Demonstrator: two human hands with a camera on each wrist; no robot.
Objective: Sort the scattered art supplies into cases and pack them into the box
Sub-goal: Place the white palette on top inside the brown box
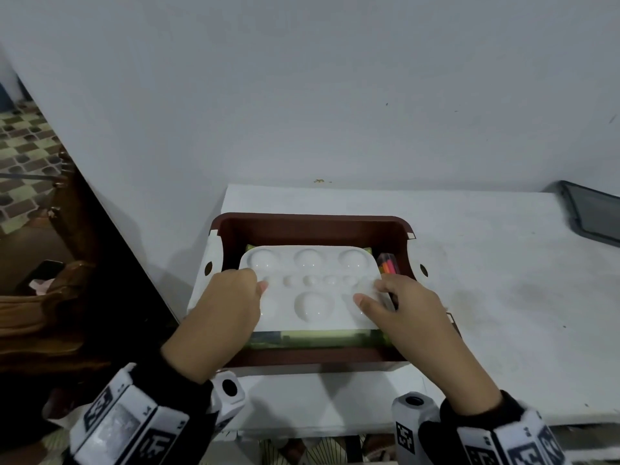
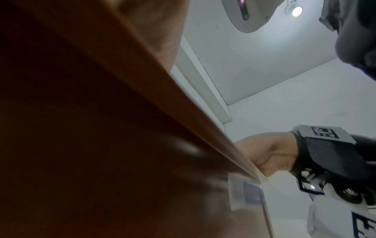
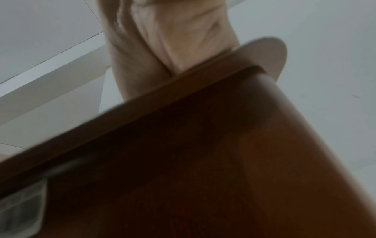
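Up against the pale wall, the white desk point(image 1: 486, 297) carries a brown box point(image 1: 312, 226) with white outer sides near its left edge, close to the front. A dark tablet-like slab point(image 1: 593, 216) lies at the desk's far right edge, only partly in view.

Inside the box, a white paint palette point(image 1: 312, 297) with round wells lies flat on top of a greenish case point(image 1: 318, 338), whose near edge shows just below the palette's front rim. A bundle of orange and pink markers point(image 1: 389, 265) stands in the gap between the palette's right side and the box's right wall.

Both hands hold the palette. The left hand point(image 1: 231, 297) grips its left edge, thumb on the top face and the other fingers hidden beneath or behind, so how far they curl I cannot tell. The right hand point(image 1: 399, 303) pinches the right edge, thumb pressed on the top face near a well, fingers curled down over the rim beside the markers.

From the wrist views, only the box's brown near wall point(image 2: 101, 145) fills the frame, blurred, with the right hand's heel point(image 2: 270, 154) above its rim.
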